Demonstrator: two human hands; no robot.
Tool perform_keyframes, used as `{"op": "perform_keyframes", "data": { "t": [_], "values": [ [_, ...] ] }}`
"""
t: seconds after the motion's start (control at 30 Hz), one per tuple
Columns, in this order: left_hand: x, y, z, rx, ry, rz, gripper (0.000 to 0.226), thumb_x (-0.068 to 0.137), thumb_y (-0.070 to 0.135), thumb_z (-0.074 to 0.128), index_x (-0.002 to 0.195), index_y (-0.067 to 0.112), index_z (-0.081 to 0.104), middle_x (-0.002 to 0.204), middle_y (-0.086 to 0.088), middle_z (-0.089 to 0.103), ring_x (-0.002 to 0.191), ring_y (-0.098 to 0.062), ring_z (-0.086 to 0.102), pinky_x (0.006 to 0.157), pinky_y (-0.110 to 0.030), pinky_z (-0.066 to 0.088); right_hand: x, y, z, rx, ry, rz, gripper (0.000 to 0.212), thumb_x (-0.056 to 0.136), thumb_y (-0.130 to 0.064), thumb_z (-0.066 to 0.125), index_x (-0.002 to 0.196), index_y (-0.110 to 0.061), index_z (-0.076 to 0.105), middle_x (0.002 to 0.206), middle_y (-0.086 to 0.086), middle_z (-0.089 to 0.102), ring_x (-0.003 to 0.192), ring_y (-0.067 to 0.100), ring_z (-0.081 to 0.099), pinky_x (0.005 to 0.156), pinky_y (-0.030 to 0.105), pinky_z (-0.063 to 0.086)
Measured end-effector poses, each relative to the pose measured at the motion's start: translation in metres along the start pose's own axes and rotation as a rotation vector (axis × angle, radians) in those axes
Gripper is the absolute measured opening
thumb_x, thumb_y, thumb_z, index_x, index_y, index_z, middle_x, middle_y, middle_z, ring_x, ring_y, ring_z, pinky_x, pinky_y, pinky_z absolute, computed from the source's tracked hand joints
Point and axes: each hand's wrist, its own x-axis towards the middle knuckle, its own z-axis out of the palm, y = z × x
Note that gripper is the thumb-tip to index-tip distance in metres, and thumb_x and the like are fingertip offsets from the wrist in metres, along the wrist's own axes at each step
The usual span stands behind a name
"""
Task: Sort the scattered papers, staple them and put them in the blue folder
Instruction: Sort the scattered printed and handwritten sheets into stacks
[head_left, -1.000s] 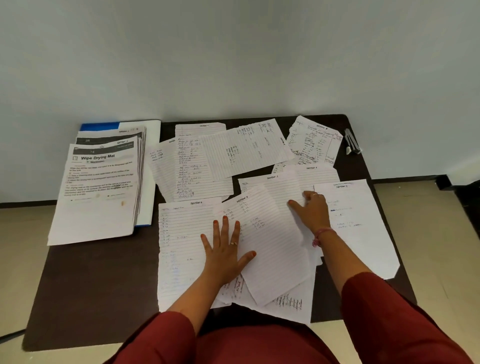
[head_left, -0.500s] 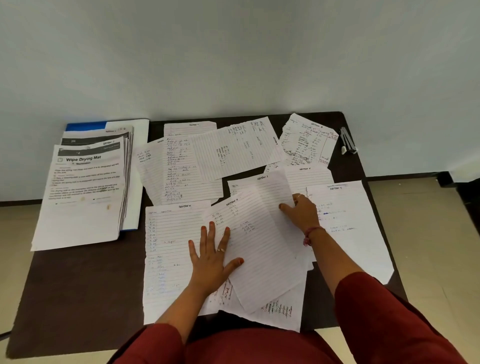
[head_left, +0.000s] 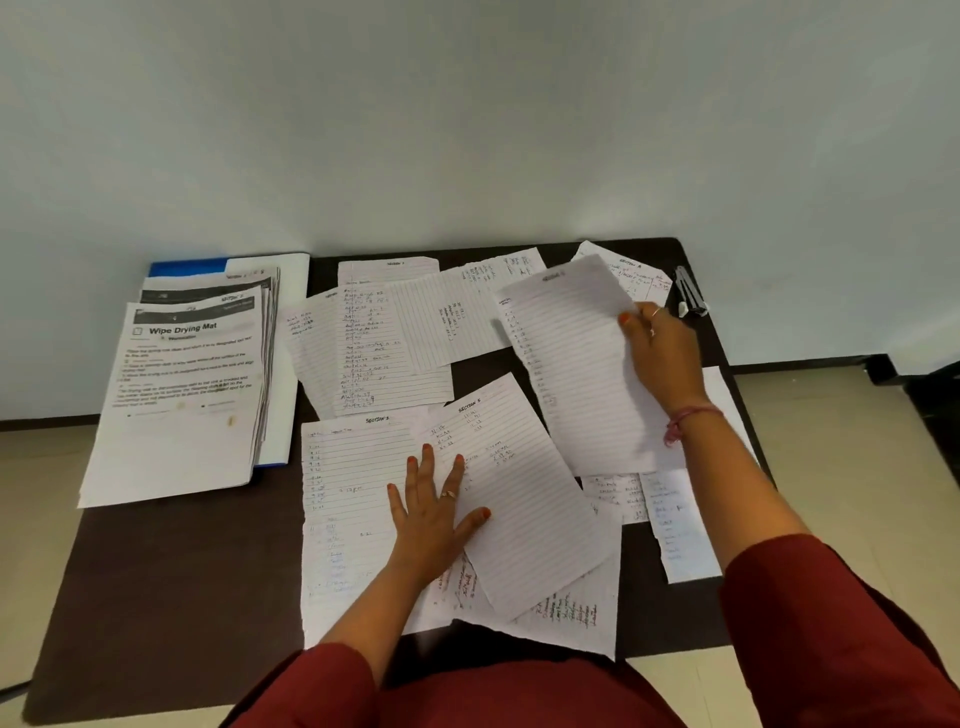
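Several lined handwritten sheets lie scattered over the dark table (head_left: 171, 582). My right hand (head_left: 662, 353) pinches one lined sheet (head_left: 571, 358) by its right edge and holds it lifted and tilted above the others. Flat on the near sheets, my left hand (head_left: 434, 512) presses with spread fingers on a sheet headed Section 5 (head_left: 524, 509) and its neighbour (head_left: 348, 499). The blue folder (head_left: 187, 267) lies at the back left, mostly hidden under a stack of printed pages (head_left: 176, 395). A black stapler (head_left: 690, 299) sits at the back right corner.
More lined sheets (head_left: 384, 343) overlap at the back centre, and others (head_left: 670, 519) lie near the right edge. The wall rises right behind the table. Tiled floor shows on both sides, and bare tabletop at the front left.
My right hand has picked up a lined sheet from the middle and raised it toward the back right. My left hand stays pressed on the near sheets.
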Motion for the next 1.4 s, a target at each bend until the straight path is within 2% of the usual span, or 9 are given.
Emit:
{"op": "perform_keyframes", "data": {
  "t": [0.27,0.33,0.43,0.57,0.67,0.87,1.07,1.27,1.4],
  "values": [
    [0.001,0.001,-0.028,-0.130,0.113,-0.015,0.064,0.094,0.055,0.042,0.150,0.032,0.021,0.160,-0.003,-0.006,0.147,-0.025,-0.006,0.116,-0.048,0.000,0.006,-0.048,-0.041,0.028,0.136,-0.158,0.025,0.100,-0.020,0.048,0.109,-0.003,0.063,0.093,0.001,0.059,0.083,0.014,0.053,0.060,0.002,0.034],
    [0.000,0.004,-0.039,-0.356,0.174,-0.003,0.059,0.095,0.047,0.047,0.147,0.026,0.031,0.157,-0.003,0.015,0.145,-0.022,0.013,0.115,-0.044,0.012,0.005,-0.053,-0.039,0.105,0.046,-0.125,0.026,0.099,-0.021,0.048,0.109,-0.004,0.064,0.097,0.004,0.063,0.086,0.014,0.056,0.064,0.001,0.037],
    [-0.004,0.014,-0.065,-0.833,0.177,-0.057,0.051,0.097,0.040,0.046,0.142,0.017,0.038,0.141,0.004,0.042,0.131,-0.011,0.039,0.107,-0.027,0.029,-0.003,-0.054,-0.022,0.191,-0.102,-0.017,0.026,0.099,-0.024,0.048,0.102,-0.006,0.067,0.093,0.005,0.067,0.083,0.014,0.058,0.067,0.021,0.044],
    [-0.004,0.018,-0.090,-1.287,0.144,-0.184,0.029,0.101,0.037,0.039,0.118,0.023,0.057,0.113,0.001,0.066,0.104,-0.013,0.063,0.094,-0.029,0.048,-0.026,-0.040,0.014,0.252,-0.218,0.136,0.026,0.098,-0.029,0.051,0.088,-0.011,0.067,0.088,0.003,0.068,0.081,0.018,0.061,0.074,0.030,0.049],
    [-0.002,0.004,-0.088,-1.209,0.122,-0.263,0.031,0.101,0.029,0.042,0.127,0.016,0.055,0.115,0.000,0.064,0.106,-0.016,0.061,0.097,-0.034,0.048,-0.049,-0.024,0.040,0.254,-0.249,0.192,0.034,0.095,-0.034,0.054,0.089,-0.002,0.066,0.088,0.013,0.070,0.078,0.024,0.063,0.074,0.038,0.051],
    [-0.005,-0.043,-0.072,-0.726,0.414,-0.494,0.053,0.087,0.012,0.062,0.137,0.005,0.044,0.141,-0.017,0.036,0.126,-0.031,0.038,0.106,-0.042,0.036,-0.094,-0.002,0.089,0.253,-0.337,0.285,0.032,0.095,-0.035,0.055,0.067,-0.019,0.055,0.063,-0.004,0.055,0.057,0.008,0.048,0.052,0.020,0.037],
    [-0.014,-0.083,-0.073,-0.367,0.308,-0.633,0.100,0.072,0.043,0.079,0.146,0.002,0.025,0.142,-0.018,0.027,0.126,-0.037,0.030,0.102,-0.051,0.031,-0.115,0.005,0.119,0.328,-0.385,0.382,0.040,0.095,-0.027,0.056,0.058,-0.017,0.045,0.055,-0.006,0.046,0.048,0.002,0.041,0.048,0.015,0.034],
    [-0.001,-0.094,-0.077,-0.491,0.259,-0.603,0.114,0.062,0.033,0.088,0.148,0.003,0.020,0.138,-0.021,0.034,0.127,-0.037,0.036,0.103,-0.052,0.035,-0.118,0.015,0.125,0.346,-0.389,0.422,0.037,0.094,-0.032,0.057,0.065,-0.011,0.048,0.061,0.002,0.046,0.058,0.015,0.040,0.055,0.028,0.035],
    [-0.001,-0.094,-0.078,-0.713,0.327,-0.546,0.086,0.070,0.010,0.083,0.141,0.003,0.034,0.126,-0.015,0.054,0.118,-0.033,0.052,0.096,-0.041,0.046,-0.118,0.014,0.123,0.361,-0.371,0.426,0.039,0.094,-0.033,0.057,0.063,-0.014,0.043,0.056,-0.002,0.041,0.053,0.011,0.036,0.050,0.023,0.031]
  ]
}}
